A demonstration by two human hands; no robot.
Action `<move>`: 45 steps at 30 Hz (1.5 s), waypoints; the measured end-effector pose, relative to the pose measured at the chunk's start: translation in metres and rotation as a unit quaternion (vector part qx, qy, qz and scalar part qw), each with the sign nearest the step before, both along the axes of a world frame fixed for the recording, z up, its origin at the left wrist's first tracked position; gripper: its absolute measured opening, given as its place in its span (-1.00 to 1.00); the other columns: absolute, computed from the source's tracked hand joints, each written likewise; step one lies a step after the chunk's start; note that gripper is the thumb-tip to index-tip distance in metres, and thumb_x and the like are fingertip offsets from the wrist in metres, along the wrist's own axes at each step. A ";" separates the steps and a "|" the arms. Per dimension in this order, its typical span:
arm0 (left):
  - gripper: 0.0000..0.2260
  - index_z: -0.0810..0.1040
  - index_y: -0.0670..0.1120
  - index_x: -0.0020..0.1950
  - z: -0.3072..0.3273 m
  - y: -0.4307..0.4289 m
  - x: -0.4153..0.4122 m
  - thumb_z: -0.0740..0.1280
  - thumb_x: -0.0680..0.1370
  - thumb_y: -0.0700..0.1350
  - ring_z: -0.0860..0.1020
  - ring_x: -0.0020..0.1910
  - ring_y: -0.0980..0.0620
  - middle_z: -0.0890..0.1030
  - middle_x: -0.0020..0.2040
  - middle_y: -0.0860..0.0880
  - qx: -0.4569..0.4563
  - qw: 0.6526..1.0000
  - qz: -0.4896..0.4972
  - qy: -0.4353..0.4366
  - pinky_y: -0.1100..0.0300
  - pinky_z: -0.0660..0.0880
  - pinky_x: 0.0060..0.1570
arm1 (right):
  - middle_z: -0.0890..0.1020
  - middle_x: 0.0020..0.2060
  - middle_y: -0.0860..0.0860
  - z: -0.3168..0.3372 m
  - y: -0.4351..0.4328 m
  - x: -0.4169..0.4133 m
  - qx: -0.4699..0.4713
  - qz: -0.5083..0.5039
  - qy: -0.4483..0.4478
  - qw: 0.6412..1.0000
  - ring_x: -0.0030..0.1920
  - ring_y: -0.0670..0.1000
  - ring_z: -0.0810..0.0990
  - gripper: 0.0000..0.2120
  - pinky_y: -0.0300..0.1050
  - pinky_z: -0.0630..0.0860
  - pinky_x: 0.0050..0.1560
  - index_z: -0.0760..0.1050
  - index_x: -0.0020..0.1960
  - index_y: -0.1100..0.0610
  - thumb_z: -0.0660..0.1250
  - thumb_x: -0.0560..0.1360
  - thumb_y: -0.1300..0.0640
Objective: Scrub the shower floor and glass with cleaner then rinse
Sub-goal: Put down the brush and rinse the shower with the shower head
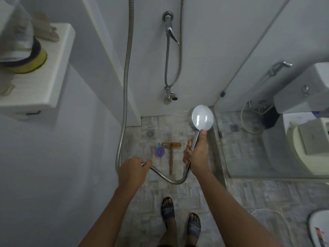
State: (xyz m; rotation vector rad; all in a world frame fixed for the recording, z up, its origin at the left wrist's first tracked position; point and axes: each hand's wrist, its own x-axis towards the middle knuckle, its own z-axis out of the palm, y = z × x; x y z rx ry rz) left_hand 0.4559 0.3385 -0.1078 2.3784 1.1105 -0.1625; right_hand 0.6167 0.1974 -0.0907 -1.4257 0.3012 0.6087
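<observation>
My right hand grips the handle of a chrome shower head, its round face turned away toward the floor near the glass. My left hand is closed on the metal hose, which loops between both hands and rises along the wall. A wooden-handled scrub brush lies on the tiled shower floor beside a purple cleaner bottle. The glass panel stands to the right. No water is visible.
A wall tap and a lower valve sit on the back wall. A floor drain lies near the left wall. A toilet is behind the glass. A shelf holds items at left. My sandalled feet stand below.
</observation>
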 end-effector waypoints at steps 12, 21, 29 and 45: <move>-0.49 0.28 0.01 -0.49 0.004 0.011 -0.048 0.31 0.60 0.16 0.41 -0.45 0.09 0.38 -0.48 0.11 0.012 0.998 0.012 0.067 0.23 0.12 -0.48 | 0.21 -0.60 0.03 -0.011 0.024 -0.073 0.024 0.078 0.171 0.982 -0.64 -0.02 0.15 -0.32 -0.29 0.16 -0.55 0.32 -0.41 0.09 -0.01 0.52 -0.48; -0.48 0.27 0.02 -0.51 0.012 0.015 -0.054 0.35 0.59 0.11 0.46 -0.42 0.02 0.37 -0.49 0.10 0.011 0.997 0.059 0.042 0.16 0.16 -0.46 | 0.28 -0.58 0.04 0.001 0.037 -0.084 0.027 0.044 0.061 0.997 -0.60 -0.03 0.22 -0.34 -0.24 0.19 -0.49 0.38 -0.31 0.16 -0.01 0.59 -0.38; -0.50 0.32 0.00 -0.50 0.027 0.028 -0.021 0.35 0.58 0.14 0.50 -0.39 -0.01 0.46 -0.45 0.04 0.014 0.997 0.078 -0.004 0.14 0.31 -0.40 | 0.26 -0.55 0.06 0.029 0.036 -0.043 0.061 -0.010 -0.013 0.998 -0.59 -0.03 0.20 -0.36 -0.23 0.18 -0.49 0.35 -0.37 0.13 0.00 0.49 -0.41; -0.59 0.59 -0.13 -0.38 0.037 0.045 0.156 0.39 0.53 0.14 0.64 -0.23 -0.17 0.67 -0.29 -0.14 0.025 1.000 0.012 -0.008 0.10 0.53 -0.26 | 0.29 -0.54 0.07 0.025 0.033 0.108 0.011 -0.109 -0.017 0.994 -0.53 0.00 0.24 -0.35 -0.17 0.22 -0.47 0.36 -0.39 0.09 0.08 0.40 -0.51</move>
